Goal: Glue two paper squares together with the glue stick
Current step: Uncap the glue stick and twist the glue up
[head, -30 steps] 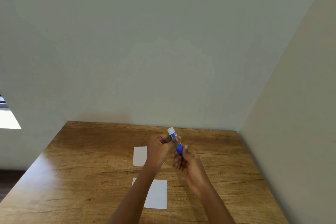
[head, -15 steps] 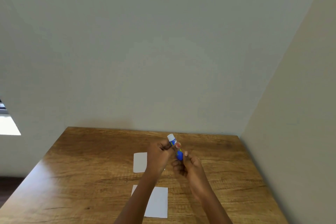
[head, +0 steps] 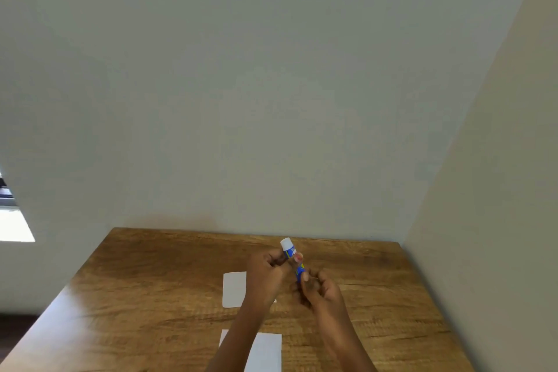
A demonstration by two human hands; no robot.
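Left hand (head: 265, 275), right hand (head: 320, 290) together (both curled)

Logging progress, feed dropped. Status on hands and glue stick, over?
Left hand grips glue stick upper barrel, right hand pinches its base. Stick raised over table, white end up. Far paper square and near paper square flat, apart.

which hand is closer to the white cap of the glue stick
Left. The left hand holds the glue stick just below its white cap; the right hand holds the blue bottom end, farther from the cap.
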